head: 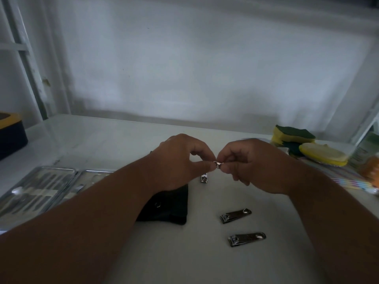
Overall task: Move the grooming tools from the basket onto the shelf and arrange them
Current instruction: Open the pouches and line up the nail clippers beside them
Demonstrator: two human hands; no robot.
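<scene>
Both hands are raised above the white shelf (102, 140). My left hand (180, 160) and my right hand (248, 162) pinch a small silver nail clipper (218, 165) between their fingertips. Below them a third small clipper (204, 178) lies on the shelf. Two larger silver nail clippers (235, 216) (247, 238) lie side by side nearer to me on the right. A black pouch (174, 208) with a snap lies partly under my left forearm. An open metal manicure case (39, 189) with several tools sits at the left.
A dark box with a yellow rim (10, 134) stands at the far left. Yellow and green sponges (293, 138), a yellow brush (324, 156) and striped files (348, 179) lie at the right. The white wall closes the back.
</scene>
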